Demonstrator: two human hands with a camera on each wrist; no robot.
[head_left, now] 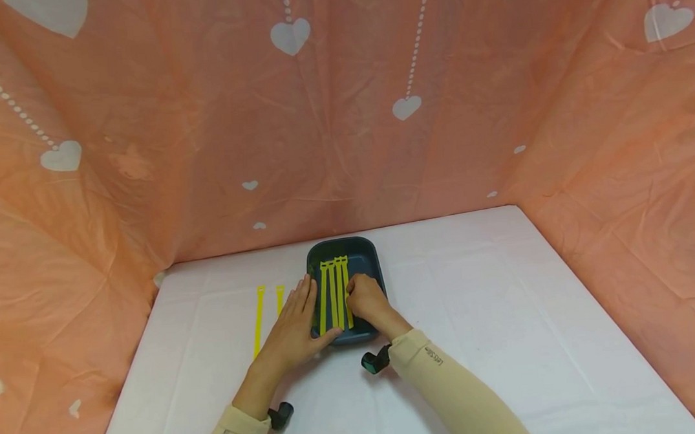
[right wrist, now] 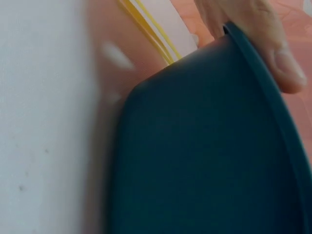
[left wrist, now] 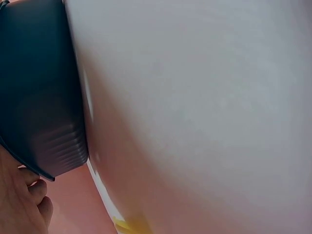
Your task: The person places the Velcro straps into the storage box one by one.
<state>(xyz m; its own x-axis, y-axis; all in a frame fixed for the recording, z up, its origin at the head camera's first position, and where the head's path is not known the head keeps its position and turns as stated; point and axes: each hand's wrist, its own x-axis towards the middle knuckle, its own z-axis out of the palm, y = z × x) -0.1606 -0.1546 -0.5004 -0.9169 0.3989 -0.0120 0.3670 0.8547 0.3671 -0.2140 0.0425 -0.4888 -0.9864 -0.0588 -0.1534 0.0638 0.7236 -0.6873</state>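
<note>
A dark blue tray [head_left: 372, 255] holds several yellow cable straps [head_left: 332, 295] with slotted heads, laid side by side lengthwise. My left hand [head_left: 296, 323] rests along the tray's left rim, fingers straight and thumb over the near-left corner. In the right wrist view its thumb [right wrist: 287, 68] shows above the rim. My right hand [head_left: 370, 300] reaches over the right rim into the tray, with curled fingers at the rightmost strap. Its fingertips are partly hidden, but they appear to pinch that strap. The left wrist view shows the tray's outer wall [left wrist: 39, 87] and curled fingers [left wrist: 36, 190] beside it.
Two more yellow straps lie on the white tablecloth left of the tray: one outer strap [head_left: 259, 321] and one inner strap [head_left: 280, 297], partly covered by my left hand. An orange curtain with white hearts [head_left: 333, 146] encloses the table's back and sides.
</note>
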